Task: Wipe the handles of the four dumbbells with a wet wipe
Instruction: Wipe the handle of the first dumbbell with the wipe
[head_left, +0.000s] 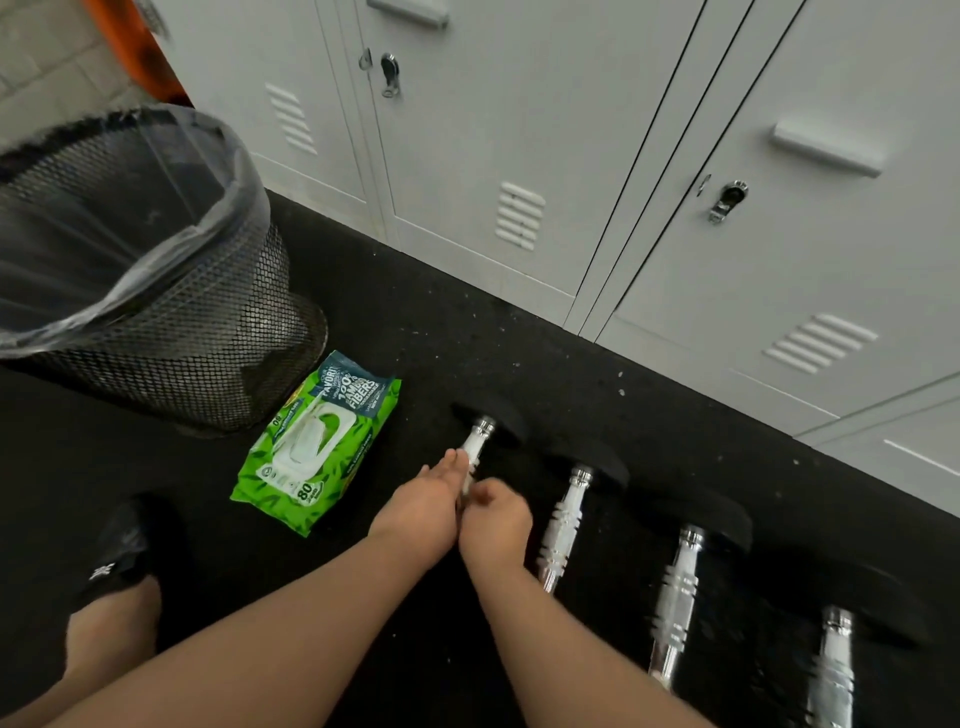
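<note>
Four dumbbells with chrome handles and black heads lie side by side on the black floor. The leftmost dumbbell (485, 428) has a white wet wipe (474, 448) lying over its handle. My left hand (426, 501) rests its straight fingers against the wipe and handle from the left. My right hand (496, 519) is curled round the near part of that handle, with the wipe under its fingers. The second dumbbell (563, 525), third dumbbell (675, 597) and fourth dumbbell (834, 670) lie untouched to the right.
A green pack of wet wipes (311, 447) lies on the floor left of the dumbbells. Behind it stands a black mesh bin (171, 312) with a clear liner. White lockers (571, 182) line the far edge. My knee (114, 613) is at lower left.
</note>
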